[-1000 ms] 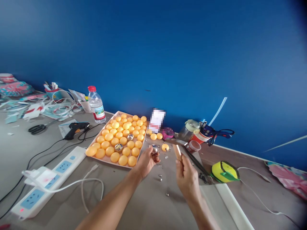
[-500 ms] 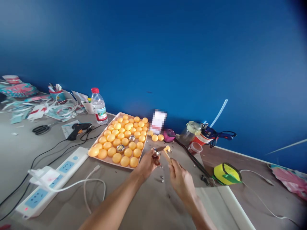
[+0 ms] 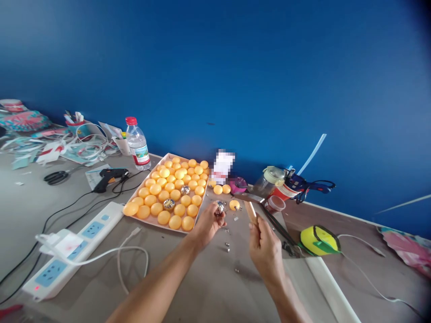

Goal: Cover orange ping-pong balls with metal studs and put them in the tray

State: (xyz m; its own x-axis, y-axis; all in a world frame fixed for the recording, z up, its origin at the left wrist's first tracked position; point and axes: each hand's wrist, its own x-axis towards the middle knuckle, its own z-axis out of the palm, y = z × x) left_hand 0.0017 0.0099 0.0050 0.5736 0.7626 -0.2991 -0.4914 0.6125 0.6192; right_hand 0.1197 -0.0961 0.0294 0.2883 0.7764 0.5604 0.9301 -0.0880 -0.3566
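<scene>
My left hand point(image 3: 208, 228) pinches a shiny silver ball point(image 3: 220, 207) just right of a shallow tray point(image 3: 201, 207). My right hand point(image 3: 266, 240) is closed around the wooden handle of a hammer point(image 3: 250, 211); its metal head point(image 3: 249, 197) is raised to the right of the silver ball, not touching it. Between the two hands an orange ball point(image 3: 235, 205) lies on the table, with a small dark spot on its right side. Orange balls fill the tray, along with a silver ball point(image 3: 185, 190) and a partly silver one point(image 3: 169, 205). Small metallic bits point(image 3: 227, 244) lie scattered nearby.
At left are a power strip point(image 3: 72, 251), a glue gun point(image 3: 109, 177), scissors point(image 3: 55, 177) and a water bottle point(image 3: 138, 146). Two orange balls point(image 3: 222, 189) lie near the blue wall. Right are a lidded jar point(image 3: 269, 179), a small red tub point(image 3: 275, 203) and a yellow-green roll point(image 3: 318, 240).
The hammer has moved right, away from the silver ball, and its head has turned. My left hand still holds the ball in nearly the same place. The view has shifted slightly.
</scene>
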